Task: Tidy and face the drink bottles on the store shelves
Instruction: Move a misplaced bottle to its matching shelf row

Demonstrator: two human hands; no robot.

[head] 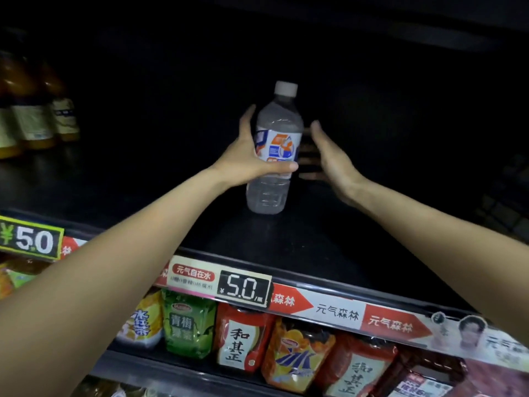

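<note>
A clear drink bottle [272,150] with a white cap and a blue, orange and white label stands tilted slightly on the dark upper shelf [315,239]. My left hand [246,156] grips it at the label, thumb across the front and fingers behind. My right hand [335,161] is just right of the bottle, palm turned toward it, fingers straight and reaching back into the dark; I cannot tell whether they touch the bottle. The fingertips are dim in shadow.
Amber bottles with pale labels [31,110] stand at the shelf's far left. The shelf's front rail carries a 5.0 price tag [243,289] and red-white strips. Below it is a row of tea bottles [243,339] in green, red and orange labels.
</note>
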